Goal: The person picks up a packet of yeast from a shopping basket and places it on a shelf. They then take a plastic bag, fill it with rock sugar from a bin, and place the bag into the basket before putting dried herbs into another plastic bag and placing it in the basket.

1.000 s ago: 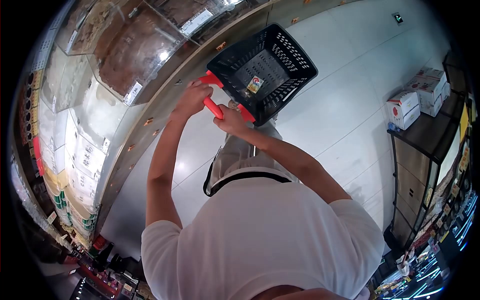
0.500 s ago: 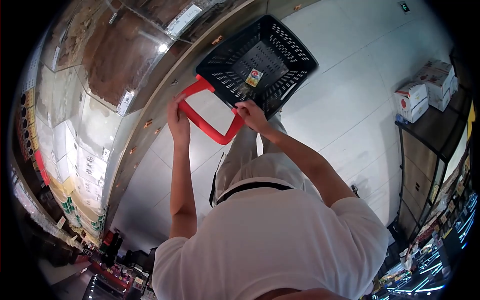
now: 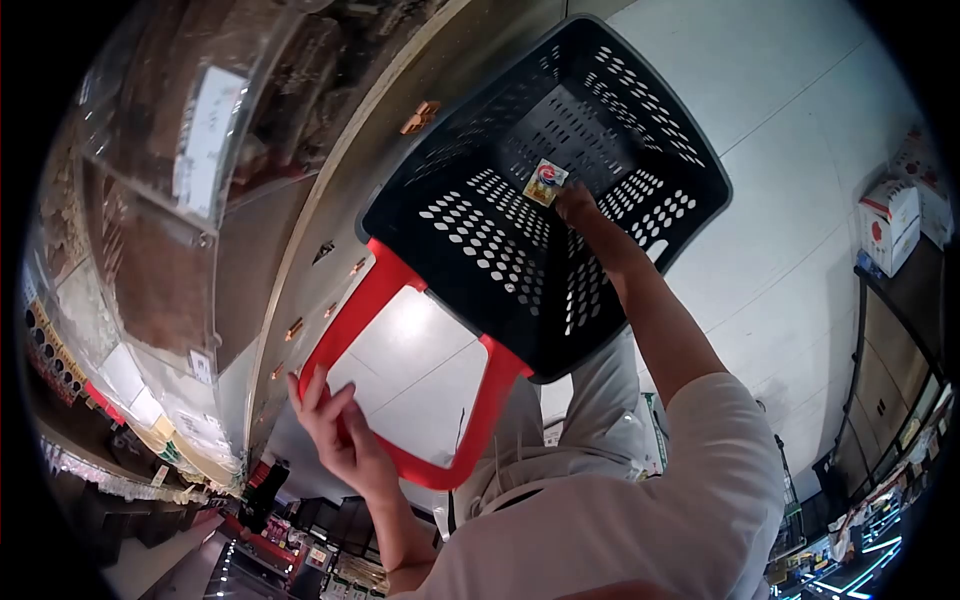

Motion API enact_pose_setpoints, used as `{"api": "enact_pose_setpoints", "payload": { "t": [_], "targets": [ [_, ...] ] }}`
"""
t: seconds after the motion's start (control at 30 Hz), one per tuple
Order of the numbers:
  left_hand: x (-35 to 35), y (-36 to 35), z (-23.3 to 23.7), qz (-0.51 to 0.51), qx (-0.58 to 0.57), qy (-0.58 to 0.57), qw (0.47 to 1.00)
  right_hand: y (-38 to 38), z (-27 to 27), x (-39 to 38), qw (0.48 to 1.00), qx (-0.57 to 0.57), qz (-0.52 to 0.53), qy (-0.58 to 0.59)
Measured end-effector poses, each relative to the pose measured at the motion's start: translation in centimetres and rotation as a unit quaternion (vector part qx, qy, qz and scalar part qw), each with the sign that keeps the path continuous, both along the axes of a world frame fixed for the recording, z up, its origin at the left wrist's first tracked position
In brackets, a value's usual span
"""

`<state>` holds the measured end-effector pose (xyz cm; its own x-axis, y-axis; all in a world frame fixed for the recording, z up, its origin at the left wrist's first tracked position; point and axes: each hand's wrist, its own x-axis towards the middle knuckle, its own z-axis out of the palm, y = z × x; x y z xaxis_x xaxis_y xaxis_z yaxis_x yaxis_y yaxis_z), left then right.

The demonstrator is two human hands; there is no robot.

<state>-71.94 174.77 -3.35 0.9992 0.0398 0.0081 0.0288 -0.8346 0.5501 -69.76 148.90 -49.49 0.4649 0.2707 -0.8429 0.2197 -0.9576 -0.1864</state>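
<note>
1. The black shopping basket (image 3: 550,345) is tilted so that its mouth faces the head camera, its near edge at the person's pale trousers (image 3: 600,405).
2. A small printed packet (image 3: 545,182), white and yellow with a round red-and-blue mark, lies deep inside the basket, near where its floor meets a perforated side wall.
3. The right hand (image 3: 577,205) is down inside the basket, its fingertips at the packet's lower edge; the hand is small and dim there, so whether it has closed on the packet cannot be told.
4. The red handle (image 3: 486,410) extends from the basket's near rim toward the person.
5. The left hand (image 3: 345,440) is at the handle's outer left corner, open, fingers spread and slightly bent.
6. Left of the basket stand clear display bins (image 3: 165,275), one with a white label (image 3: 208,140).
7. Right of the basket is pale tiled floor (image 3: 780,210); farther right, white-and-red boxes (image 3: 888,230) sit on a dark shelf unit (image 3: 922,275).
</note>
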Motion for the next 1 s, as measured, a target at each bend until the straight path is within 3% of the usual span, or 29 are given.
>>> {"api": "enact_pose_setpoints", "payload": {
  "t": [0.17, 0.2, 0.27, 0.3, 0.33, 0.4, 0.43, 0.47, 0.6, 0.7, 0.8, 0.9, 0.93, 0.97, 1.0],
  "targets": [
    [-0.7, 0.9, -0.7, 0.048, -0.059, -0.002, 0.997, 0.2, -7.0, 1.9, 0.995, 0.009, 0.090, -0.029],
    [-0.6, 0.7, -0.8, 0.052, -0.065, -0.008, 0.997, 0.4, -9.4, 1.7, 0.998, 0.025, 0.042, -0.044],
    [-0.8, 0.8, -0.9, 0.063, -0.036, -0.021, 0.997, 1.9, -22.6, -1.7, 0.977, 0.071, -0.144, -0.137],
    [-1.0, 1.1, -0.9, 0.068, -0.022, -0.027, 0.997, 2.3, -22.3, -1.1, 0.949, 0.110, -0.229, -0.187],
    [-1.0, 0.9, -1.0, 0.081, -0.024, -0.027, 0.996, 2.1, -21.9, -0.8, 0.992, 0.036, -0.025, -0.121],
    [-1.0, 1.4, -0.9, 0.077, -0.013, -0.020, 0.997, 2.3, -19.4, 1.4, 0.993, 0.006, 0.061, -0.099],
    [-1.1, 2.2, -0.9, 0.058, -0.008, -0.034, 0.998, 2.2, -18.0, 2.5, 0.993, -0.001, 0.072, -0.096],
    [-1.4, 2.5, -0.7, 0.059, 0.000, -0.037, 0.998, 2.7, -18.8, 2.5, 0.996, -0.005, -0.006, -0.088],
    [-1.5, 2.3, -0.7, 0.070, 0.018, -0.030, 0.997, 2.6, -19.7, 2.5, 0.991, -0.006, 0.073, -0.116],
    [-1.4, 2.2, -0.8, 0.071, 0.024, -0.027, 0.997, 2.4, -18.9, 2.4, 0.993, -0.043, 0.075, -0.076],
    [-1.1, 2.0, -1.0, 0.070, 0.023, -0.023, 0.997, 1.6, -18.0, 1.7, 0.990, -0.020, -0.035, -0.136],
    [-0.9, 1.3, -1.1, 0.070, 0.020, -0.020, 0.997, 0.1, -14.9, 1.9, 0.974, 0.070, -0.212, -0.051],
    [-0.7, 1.0, -1.2, 0.070, 0.011, -0.025, 0.997, 0.1, -13.2, 1.8, 0.887, 0.117, -0.446, -0.042],
    [-0.5, 0.9, -1.0, 0.044, 0.015, -0.016, 0.999, 0.0, -13.9, 1.2, 0.865, 0.106, -0.486, -0.071],
    [-0.3, 0.7, -1.0, 0.027, 0.009, -0.016, 0.999, -0.6, -14.0, 0.1, 0.925, 0.102, -0.345, -0.123]
  ]
}}
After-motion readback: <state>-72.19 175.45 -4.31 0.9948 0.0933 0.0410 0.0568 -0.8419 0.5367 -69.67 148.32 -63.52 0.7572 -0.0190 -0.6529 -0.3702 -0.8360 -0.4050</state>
